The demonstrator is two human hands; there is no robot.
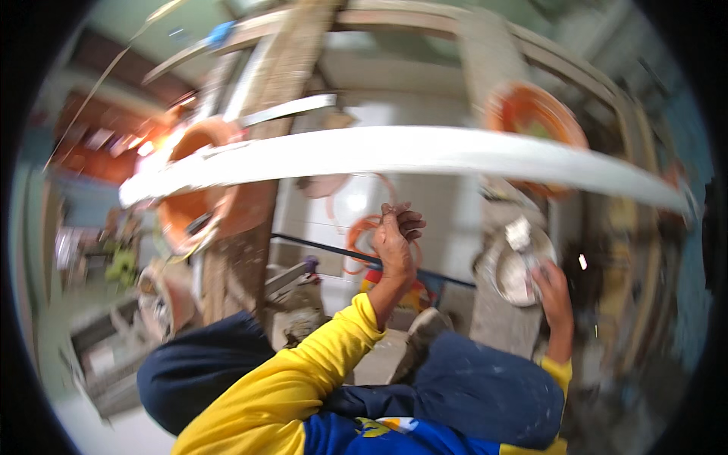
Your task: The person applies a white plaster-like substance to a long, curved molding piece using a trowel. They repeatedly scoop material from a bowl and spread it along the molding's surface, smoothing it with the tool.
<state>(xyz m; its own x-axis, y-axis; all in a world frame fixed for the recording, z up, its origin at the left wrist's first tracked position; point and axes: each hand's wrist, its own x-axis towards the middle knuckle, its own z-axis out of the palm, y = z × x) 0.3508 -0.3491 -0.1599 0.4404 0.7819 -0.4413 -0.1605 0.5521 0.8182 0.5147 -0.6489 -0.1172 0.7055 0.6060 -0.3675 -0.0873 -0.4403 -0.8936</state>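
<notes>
My left hand (395, 241) is raised at the middle, just below a long white strip (379, 150) that spans the view. Its fingers are curled toward the thumb; anything inside them is hidden. My right hand (555, 287) is at the right rim of a round bowl (547, 244) on a plank, fingers bent over the edge and slightly blurred. White paste (516, 282) lies in the bowl, and a white lump (519, 233) sits at its far side.
Wooden planks (500, 318) run away from me on both sides. An orange bucket (246, 208) stands left, an orange tub (557, 114) far right. A dark bar (447, 279) crosses above the tiled floor. A wooden tray (114, 379) and another bucket (178, 292) are lower left.
</notes>
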